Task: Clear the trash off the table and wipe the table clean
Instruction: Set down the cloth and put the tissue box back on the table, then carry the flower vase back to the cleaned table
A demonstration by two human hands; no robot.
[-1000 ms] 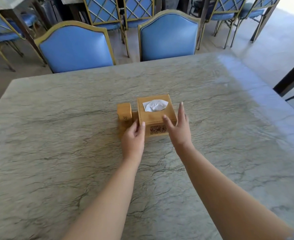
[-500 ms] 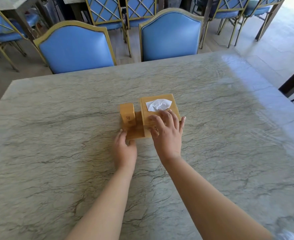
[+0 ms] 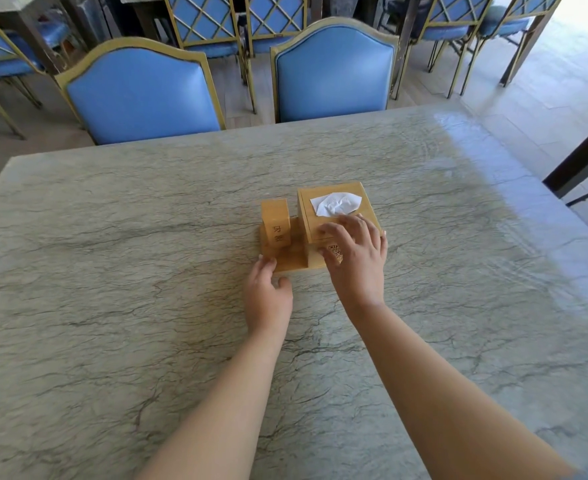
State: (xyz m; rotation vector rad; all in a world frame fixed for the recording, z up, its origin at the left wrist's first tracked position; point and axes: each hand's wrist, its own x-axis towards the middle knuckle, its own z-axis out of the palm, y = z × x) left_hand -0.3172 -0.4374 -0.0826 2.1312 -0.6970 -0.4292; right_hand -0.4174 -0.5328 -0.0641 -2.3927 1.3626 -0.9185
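Head view: a person's two bare forearms reach forward over a grey-green marble counter (image 3: 112, 271). A little past the centre of the counter, toward twelve o'clock from the person, sits a wooden tissue box (image 3: 334, 216) with a white tissue (image 3: 336, 203) poking from its top; it shares a flat wooden base with a smaller wooden block (image 3: 276, 220) at its nine o'clock. The right hand (image 3: 355, 258) lies over the box's near top edge, its grip loosely curled over the edge and front face. The left hand (image 3: 267, 292) rests on the counter at the base's near left corner, fingertips touching the wood, thumb out, its grip relaxed and holding nothing. No trash or cloth is visible anywhere on the counter. Two blue padded chairs (image 3: 140, 95) stand at the far edge. Likely risks: the base may slide on the smooth marble if pulled one-sidedly, the small block may topple if it is loose, and the tissue could snag on the fingers.
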